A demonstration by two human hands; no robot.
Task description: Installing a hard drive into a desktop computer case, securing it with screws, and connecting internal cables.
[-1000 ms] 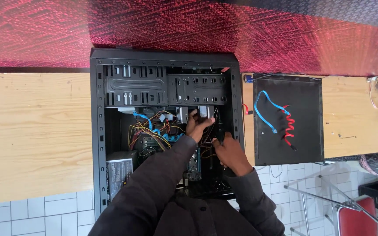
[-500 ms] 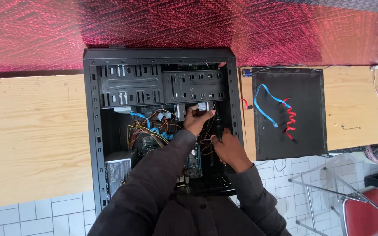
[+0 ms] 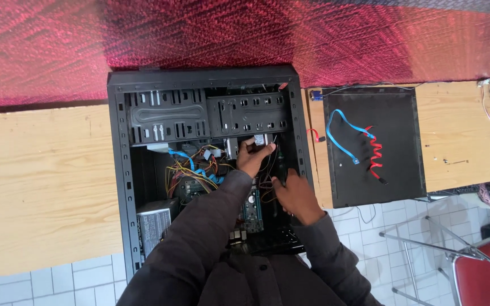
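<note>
An open black computer case (image 3: pixel 121 170) lies flat on a wooden table, its inside facing up. My left hand (image 3: pixel 253 157) reaches deep into the case and grips a small silver drive (image 3: pixel 254 140) just below the drive bays (image 3: pixel 248 113). My right hand (image 3: pixel 296 195) rests near the case's right wall, fingers bent among thin wires; whether it holds one I cannot tell. A tangle of yellow, orange and blue cables (image 3: pixel 197 167) lies to the left of my left hand. A green circuit board (image 3: pixel 252 212) shows between my dark sleeves.
The case's black side panel (image 3: pixel 395 170) lies on the table to the right, with a blue cable (image 3: pixel 341 133) and a red cable (image 3: pixel 374 156) on it. A power supply (image 3: pixel 153 224) sits at the case's lower left. A red chair (image 3: pixel 483 275) stands at bottom right. Red patterned wall behind.
The view has shifted slightly. My left hand has moved a little further up toward the drive bays, still on the silver drive. My right hand stays near the right wall.
</note>
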